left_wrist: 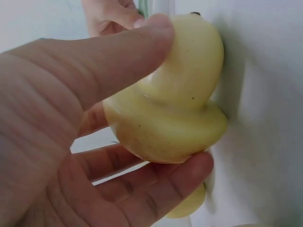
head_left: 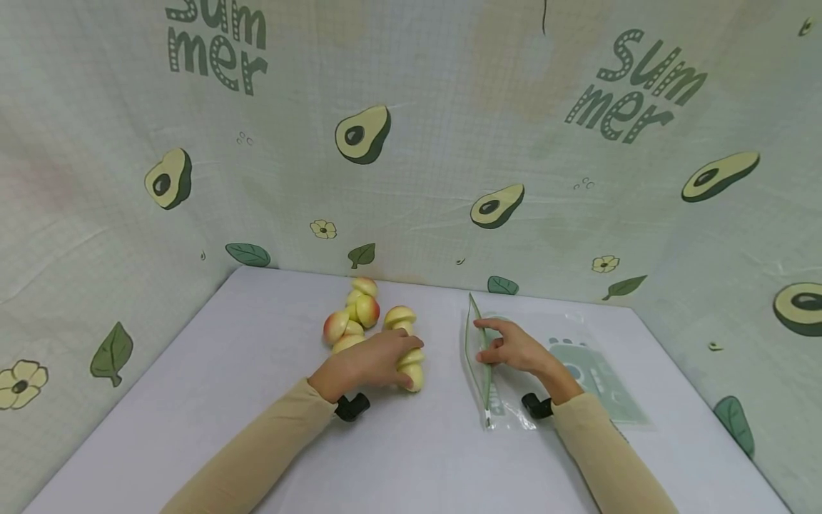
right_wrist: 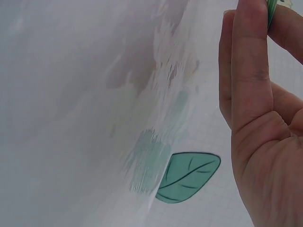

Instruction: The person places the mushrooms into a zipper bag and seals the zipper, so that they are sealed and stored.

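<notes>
My left hand (head_left: 379, 359) grips a pale yellow mushroom-shaped piece (left_wrist: 165, 127), thumb on one side and fingers curled round the other. It stays low over the table. Another yellow mushroom-shaped piece (head_left: 401, 317) lies just beyond that hand. On the right, a clear plastic zip bag (head_left: 578, 325) with a green print lies flat. My right hand (head_left: 514, 348) pinches the green strip (right_wrist: 271, 12) along the bag's mouth between thumb and fingers. The two green edges of that mouth stand apart in the middle.
Several yellow-and-red pieces (head_left: 367, 311) cluster left of and behind my left hand. The white table (head_left: 257, 343) meets a hanging cloth (head_left: 424, 143) printed with avocados and leaves at its back and sides.
</notes>
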The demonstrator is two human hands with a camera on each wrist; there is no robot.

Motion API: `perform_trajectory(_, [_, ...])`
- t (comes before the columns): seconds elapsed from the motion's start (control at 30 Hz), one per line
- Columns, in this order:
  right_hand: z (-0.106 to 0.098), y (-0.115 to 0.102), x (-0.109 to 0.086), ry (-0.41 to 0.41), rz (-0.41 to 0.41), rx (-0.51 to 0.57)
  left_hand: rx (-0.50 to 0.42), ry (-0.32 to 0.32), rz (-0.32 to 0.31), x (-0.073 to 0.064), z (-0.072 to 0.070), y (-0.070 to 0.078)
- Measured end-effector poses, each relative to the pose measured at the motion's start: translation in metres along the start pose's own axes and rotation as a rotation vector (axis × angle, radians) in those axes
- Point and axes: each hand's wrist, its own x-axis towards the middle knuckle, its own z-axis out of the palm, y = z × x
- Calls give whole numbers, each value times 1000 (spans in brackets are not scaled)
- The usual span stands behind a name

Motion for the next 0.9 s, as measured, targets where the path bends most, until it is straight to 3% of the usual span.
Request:
perform_trajectory(0.47, [0, -1, 0, -4, 8, -1, 26, 53, 1, 0, 3, 0])
perform_trajectory(0.67, [0, 1, 1, -9, 6, -1, -54, 23, -8, -2, 1, -2])
perform_trajectory(0.77, [0, 1, 1, -7, 3, -11, -104, -2, 26, -4, -1, -4])
perform_trajectory(0.9, [0, 1, 0, -2, 6, -16, -168, -24, 135, -5, -4, -5])
